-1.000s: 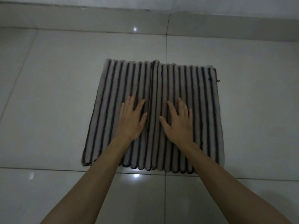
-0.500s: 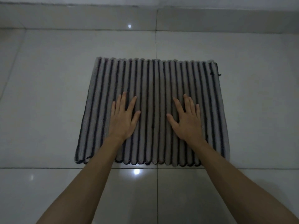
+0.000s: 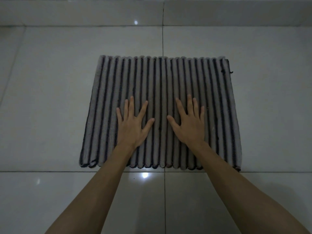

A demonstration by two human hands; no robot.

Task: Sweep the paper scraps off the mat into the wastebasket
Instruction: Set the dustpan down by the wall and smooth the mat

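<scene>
- Striped mat point(image 3: 160, 92) is laid flat on the tiled floor point(image 3: 50, 98), grey ribs with dark lines running away from the camera; scalloped near edge sits just beyond a grout line.
- Left hand point(image 3: 132, 125) is pressed palm-down on the mat, left of centre, fingers straight and spread, nothing gripped.
- Right hand point(image 3: 190, 125) is pressed palm-down right of centre, fingers straight and spread, nothing gripped.
- Hands are kept apart, with a few ribs of mat bare between the thumbs.
- Both forearms are extended over the mat's near edge from the bottom of the frame.
- A loose dark thread point(image 3: 231, 72) is seen at the far right corner of the mat.
- A few tiny pale specks are seen on the mat right of the right hand; too small to be identified.
- Ceiling-light glare point(image 3: 144, 175) is reflected on the tile just before the mat.
</scene>
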